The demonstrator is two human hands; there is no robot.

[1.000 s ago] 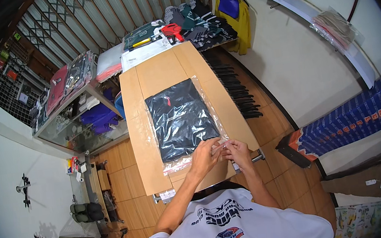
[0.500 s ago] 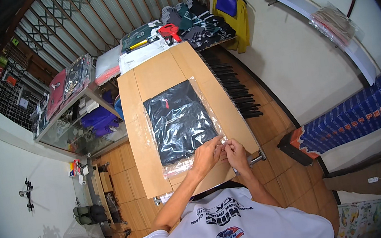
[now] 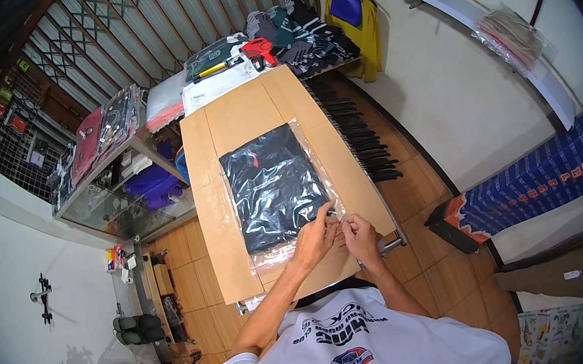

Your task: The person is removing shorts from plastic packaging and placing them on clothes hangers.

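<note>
**Bagged black garment point(image 3: 273, 184): fingertip work at one corner**

It lies flat in its clear plastic bag point(image 3: 272, 258) on the wooden tabletop point(image 3: 240, 119). The left hand point(image 3: 317, 241) is partly open, index finger stretched away from the thumb; the right hand point(image 3: 360, 237) pinches near the bag's near-right corner, its grip too small to identify. The step seems to be handling that corner; the next move likely calls for fine fingertip control.

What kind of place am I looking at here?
Most likely a small clothing shop or its packing room. A bagged dark garment lies on the table, bagged clothes are stacked on a glass cabinet, and a yellow garment hangs by the wall.
</note>
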